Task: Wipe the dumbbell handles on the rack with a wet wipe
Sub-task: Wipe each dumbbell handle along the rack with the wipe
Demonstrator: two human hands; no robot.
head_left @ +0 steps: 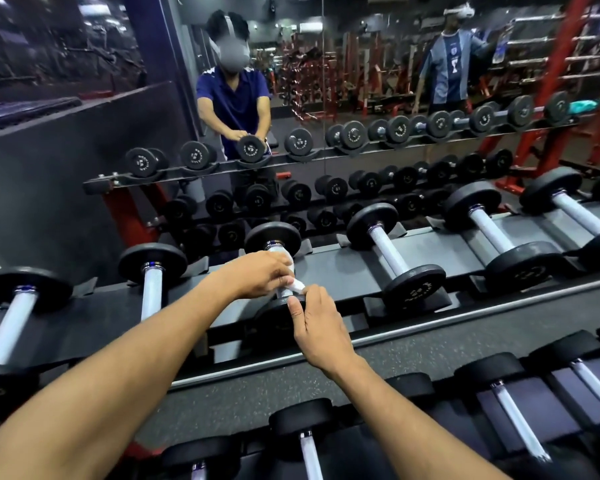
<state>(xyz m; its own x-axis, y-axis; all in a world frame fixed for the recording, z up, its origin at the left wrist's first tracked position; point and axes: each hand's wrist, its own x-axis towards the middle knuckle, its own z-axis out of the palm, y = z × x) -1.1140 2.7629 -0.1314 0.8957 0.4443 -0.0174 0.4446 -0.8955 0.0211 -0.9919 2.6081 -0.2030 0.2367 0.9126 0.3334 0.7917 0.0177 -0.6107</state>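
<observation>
Glass mirror (361,64): runs along the wall behind the rack and reflects the person, the dumbbells and red gym frames.
Rack (343,268): dark grey, with a sloped upper shelf crossing the view and a lower shelf nearer the camera; both carry rows of dumbbells.
Neighbouring dumbbells: black round heads with pale knurled handles; one (392,258) sits just right of the hands, another (151,282) just left.
Worked dumbbell (272,239): on the upper shelf, middle of the row, its far head showing above the hands and its near head mostly hidden beneath them.
Left hand (260,271): reaches in from the left with its fingers curled over the handle and clamped on the wipe there.
Right hand (317,327): lies over the near head of the same dumbbell, thumb up, fingertips curled and pinching the near end of the wipe.
Wet wipe (296,286): white, bunched, pressed against the handle between the two hands, which nearly touch.
Handle (278,249): only a short pale stretch shows beyond the left hand.
</observation>
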